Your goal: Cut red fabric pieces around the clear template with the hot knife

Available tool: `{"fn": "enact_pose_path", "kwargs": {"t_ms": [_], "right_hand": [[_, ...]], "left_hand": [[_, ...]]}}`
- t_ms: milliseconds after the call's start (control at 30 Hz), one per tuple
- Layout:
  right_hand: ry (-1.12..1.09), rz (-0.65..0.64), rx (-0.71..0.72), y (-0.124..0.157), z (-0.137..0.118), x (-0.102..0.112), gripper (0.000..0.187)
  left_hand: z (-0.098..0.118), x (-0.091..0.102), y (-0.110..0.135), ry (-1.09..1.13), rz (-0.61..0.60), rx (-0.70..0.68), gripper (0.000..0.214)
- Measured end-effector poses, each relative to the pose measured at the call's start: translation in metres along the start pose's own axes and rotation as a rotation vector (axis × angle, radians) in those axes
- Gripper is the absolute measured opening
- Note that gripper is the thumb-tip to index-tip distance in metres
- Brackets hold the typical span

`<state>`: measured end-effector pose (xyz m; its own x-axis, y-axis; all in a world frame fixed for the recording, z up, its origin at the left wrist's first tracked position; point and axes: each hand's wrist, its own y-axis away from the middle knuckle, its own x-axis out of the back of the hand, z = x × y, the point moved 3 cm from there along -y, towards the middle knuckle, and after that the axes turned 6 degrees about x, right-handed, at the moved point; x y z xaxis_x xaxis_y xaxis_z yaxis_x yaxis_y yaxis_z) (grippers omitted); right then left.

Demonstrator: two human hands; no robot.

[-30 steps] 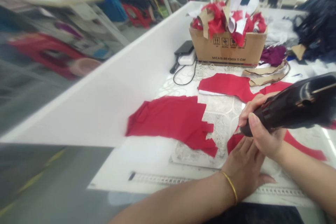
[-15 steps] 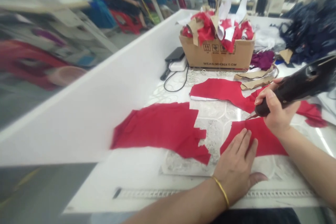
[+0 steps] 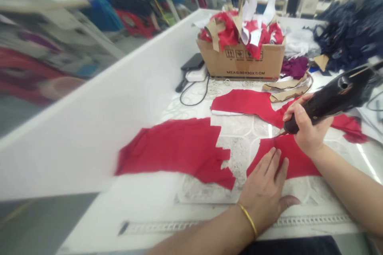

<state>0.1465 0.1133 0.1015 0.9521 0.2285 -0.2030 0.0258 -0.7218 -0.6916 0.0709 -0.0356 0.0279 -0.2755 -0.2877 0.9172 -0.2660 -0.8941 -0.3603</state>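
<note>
Head view: right hand (image 3: 306, 125) clenched on black handheld cutter (image 3: 329, 101), carton (image 3: 241, 63) marked "MEAS:30X30X5 CM"

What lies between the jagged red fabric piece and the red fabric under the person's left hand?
The head view shows a mottled grey-white sheet between the jagged red fabric piece and the red fabric under the left hand.

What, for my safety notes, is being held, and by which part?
The right hand holds a black handheld cutter by its grip, near the tip.
</note>
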Motion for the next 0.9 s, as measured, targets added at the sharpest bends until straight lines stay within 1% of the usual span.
{"fn": "enact_pose_path", "kwargs": {"t_ms": [167,267,367,533,700,800,900], "right_hand": [[-0.012,0.004,0.041,-0.007,-0.004,0.012,0.025],[0.013,0.022,0.035,-0.009,-0.004,0.019,0.028],[0.051,0.048,0.019,-0.008,-0.001,0.022,0.029],[0.063,0.068,0.045,-0.012,-0.001,0.026,0.031],[0.120,0.103,0.074,-0.022,-0.007,0.044,0.033],[0.149,0.119,0.067,-0.022,-0.008,0.054,0.033],[0.140,0.142,0.062,-0.020,-0.004,0.057,0.031]], "left_hand": [[0.002,0.005,-0.002,-0.034,0.031,-0.007,0.077],[0.002,0.005,-0.001,-0.031,0.025,-0.012,0.077],[0.001,0.003,0.000,-0.012,0.013,-0.006,0.076],[0.000,0.003,0.000,-0.012,0.027,0.000,0.077],[0.000,0.007,-0.002,0.027,0.042,-0.004,0.079],[-0.001,0.010,-0.004,0.027,0.042,0.000,0.075],[-0.003,0.010,-0.005,0.034,0.033,0.008,0.070]]}}
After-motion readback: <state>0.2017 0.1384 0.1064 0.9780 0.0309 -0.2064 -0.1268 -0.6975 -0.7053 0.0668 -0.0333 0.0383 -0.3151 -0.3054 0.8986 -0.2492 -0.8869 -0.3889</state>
